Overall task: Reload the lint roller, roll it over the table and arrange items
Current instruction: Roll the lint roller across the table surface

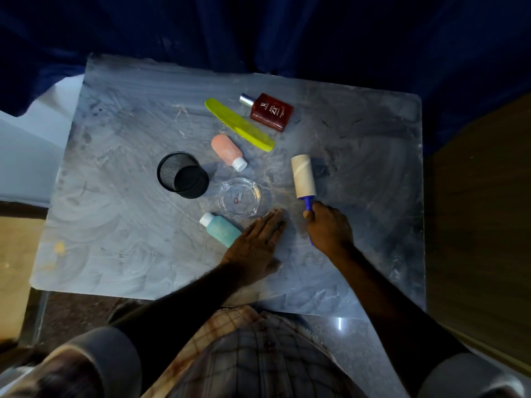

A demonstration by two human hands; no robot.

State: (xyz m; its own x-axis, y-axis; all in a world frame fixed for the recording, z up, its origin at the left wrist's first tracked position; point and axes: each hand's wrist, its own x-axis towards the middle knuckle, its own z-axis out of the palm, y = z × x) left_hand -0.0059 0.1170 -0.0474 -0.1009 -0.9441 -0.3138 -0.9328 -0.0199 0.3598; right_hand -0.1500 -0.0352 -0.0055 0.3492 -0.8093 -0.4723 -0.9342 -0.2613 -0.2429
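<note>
My right hand (330, 229) grips the lint roller (303, 177) handle, roll lying on the table (115, 225); my left hand (254, 242) rests flat, open, near the glass ashtray (240, 198).

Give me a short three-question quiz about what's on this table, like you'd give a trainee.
1. True or false: the lint roller is held in the left hand.
2. Which lies nearest the perfume bottle? A) teal bottle B) yellow comb C) mesh pen cup
3. Fill in: the glass ashtray sits between the pink bottle and the ____ bottle.

Key
1. False: the right hand grips its blue handle; the left hand lies flat on the table.
2. B
3. teal
</note>
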